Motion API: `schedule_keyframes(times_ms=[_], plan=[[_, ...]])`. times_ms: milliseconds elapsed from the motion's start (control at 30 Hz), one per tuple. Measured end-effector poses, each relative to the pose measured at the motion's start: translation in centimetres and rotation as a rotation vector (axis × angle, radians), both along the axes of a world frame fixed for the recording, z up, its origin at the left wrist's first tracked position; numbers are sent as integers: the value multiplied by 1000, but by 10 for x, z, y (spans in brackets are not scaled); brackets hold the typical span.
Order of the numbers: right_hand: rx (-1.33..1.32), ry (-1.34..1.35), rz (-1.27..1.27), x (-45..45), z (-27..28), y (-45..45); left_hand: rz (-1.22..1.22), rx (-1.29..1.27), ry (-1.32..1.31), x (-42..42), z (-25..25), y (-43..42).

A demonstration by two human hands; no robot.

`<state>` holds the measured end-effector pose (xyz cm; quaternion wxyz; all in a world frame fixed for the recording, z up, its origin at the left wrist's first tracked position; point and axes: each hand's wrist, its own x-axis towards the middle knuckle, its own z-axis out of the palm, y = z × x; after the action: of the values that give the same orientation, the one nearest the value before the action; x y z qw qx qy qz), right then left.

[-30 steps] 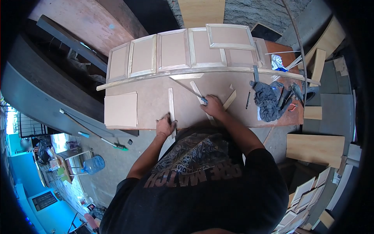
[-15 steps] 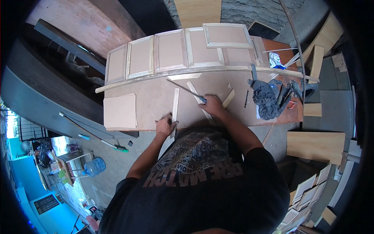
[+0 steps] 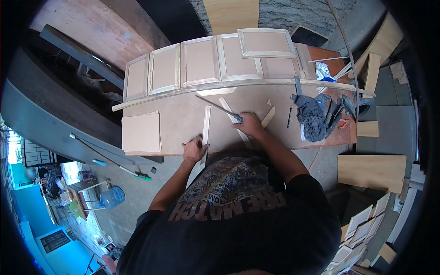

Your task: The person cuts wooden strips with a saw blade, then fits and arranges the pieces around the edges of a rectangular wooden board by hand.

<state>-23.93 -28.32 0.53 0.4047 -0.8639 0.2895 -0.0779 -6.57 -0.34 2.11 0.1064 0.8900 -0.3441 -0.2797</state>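
Observation:
My right hand is closed round the dark handle of a long, thin, file-like tool. The tool lies slantwise over the workbench, its tip pointing up and left. With my left hand I grip the near end of a narrow wooden strip at the bench's front edge. A second wooden strip passes under the tool and beside my right hand. Just right of that hand is a short wooden piece with an angled end. Another mitred strip lies farther back.
Framed panels line the back of the bench behind a long wooden batten. Thin boards are stacked at left. A dark crumpled cloth and a black pen lie at right. A water bottle stands at lower left.
The whole view has shifted very slightly. Both hands, the tool and the strips keep nearly the same places.

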Motion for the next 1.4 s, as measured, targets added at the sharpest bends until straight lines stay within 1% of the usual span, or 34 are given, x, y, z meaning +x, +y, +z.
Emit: schedule_keyframes(times_ms=[67, 167, 267, 367, 533, 1167, 1400], plan=[[23, 23, -3, 0, 2, 0, 4, 11, -2, -1, 2, -1], [-23, 3, 17, 0, -2, -2, 6, 13, -5, -1, 1, -2], [51, 55, -1, 0, 4, -1, 5, 1, -15, -2, 1, -1], [16, 27, 5, 0, 1, -2, 17, -17, -19, -3, 2, -1], [25, 29, 3, -1, 3, -1, 19, 19, -8, -3, 0, -1], [38, -10, 4, -2, 1, -3, 43, -33, -37, -9, 4, 0], [46, 18, 1, -1, 1, -3, 60, -36, -17, -10, 8, -1]])
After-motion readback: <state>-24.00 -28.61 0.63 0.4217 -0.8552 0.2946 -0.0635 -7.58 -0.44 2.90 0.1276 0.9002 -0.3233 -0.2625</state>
